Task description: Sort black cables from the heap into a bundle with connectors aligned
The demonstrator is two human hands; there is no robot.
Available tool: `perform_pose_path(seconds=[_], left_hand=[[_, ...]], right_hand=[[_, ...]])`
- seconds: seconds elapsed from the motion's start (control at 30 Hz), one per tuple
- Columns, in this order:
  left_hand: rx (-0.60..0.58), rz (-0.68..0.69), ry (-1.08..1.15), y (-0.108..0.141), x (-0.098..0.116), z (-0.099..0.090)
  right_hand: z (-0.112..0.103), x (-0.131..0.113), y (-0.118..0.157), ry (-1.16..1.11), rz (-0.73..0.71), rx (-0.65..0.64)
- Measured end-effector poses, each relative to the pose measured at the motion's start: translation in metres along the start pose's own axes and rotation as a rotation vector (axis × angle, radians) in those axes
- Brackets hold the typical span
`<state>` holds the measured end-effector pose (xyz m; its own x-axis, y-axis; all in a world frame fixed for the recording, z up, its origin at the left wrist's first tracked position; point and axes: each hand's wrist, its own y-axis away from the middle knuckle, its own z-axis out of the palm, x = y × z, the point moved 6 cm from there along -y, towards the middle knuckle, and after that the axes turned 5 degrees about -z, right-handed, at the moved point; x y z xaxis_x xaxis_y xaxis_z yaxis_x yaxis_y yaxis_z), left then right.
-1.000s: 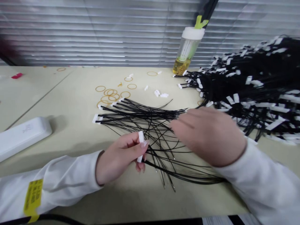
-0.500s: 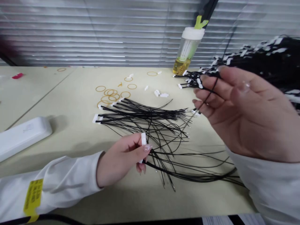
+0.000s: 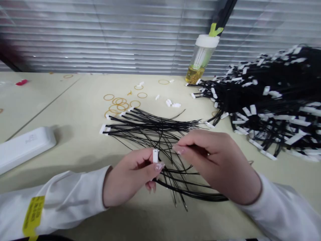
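My left hand (image 3: pixel 135 175) pinches a small white connector (image 3: pixel 155 156) between thumb and fingers, its end sticking up above the thumb. Black wires trail from it to the right, under my other hand. To the right, my right hand (image 3: pixel 213 160) has its thumb and forefinger closed on a thin black wire, whose short end points toward the connector. Behind both hands lies a row of black wire harnesses (image 3: pixel 155 124) with white connectors at their left ends and loose tips at the right.
A large heap of black cables (image 3: pixel 276 87) with white connectors fills the right side. Rubber bands (image 3: pixel 119 104) and small white connectors (image 3: pixel 168 102) lie farther back. A bottle (image 3: pixel 202 58) stands against the blinds. A white power bank-like box (image 3: pixel 27 147) lies at left.
My right hand has come down and left from above the cable heap, its fingers now pinched close to the connector. My left hand has stayed nearly in place with the connector.
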<state>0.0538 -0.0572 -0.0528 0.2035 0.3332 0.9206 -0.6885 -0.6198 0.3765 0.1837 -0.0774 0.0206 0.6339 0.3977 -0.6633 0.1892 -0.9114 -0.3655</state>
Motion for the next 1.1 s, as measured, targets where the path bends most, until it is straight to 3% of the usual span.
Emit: perform_pose_path(seconds=[0.17, 0.47, 0.8, 0.93, 1.1], left_hand=[[-0.004, -0.011, 0.026, 0.001, -0.001, 0.0], [-0.01, 0.003, 0.063, 0.0, 0.001, 0.001], [-0.014, 0.024, 0.016, 0.001, 0.001, 0.001], [-0.031, 0.018, 0.051, 0.002, 0.002, 0.003], [-0.062, 0.032, 0.02, 0.003, 0.001, 0.004]], right_hand=[[0.01, 0.0, 0.001, 0.103, 0.021, -0.092], [0.011, 0.005, 0.0, 0.045, 0.083, -0.217], [0.016, 0.007, 0.002, 0.012, 0.095, -0.261], [0.014, 0.006, 0.0, 0.032, 0.072, -0.171], [0.018, -0.001, -0.001, 0.043, -0.116, -0.106]])
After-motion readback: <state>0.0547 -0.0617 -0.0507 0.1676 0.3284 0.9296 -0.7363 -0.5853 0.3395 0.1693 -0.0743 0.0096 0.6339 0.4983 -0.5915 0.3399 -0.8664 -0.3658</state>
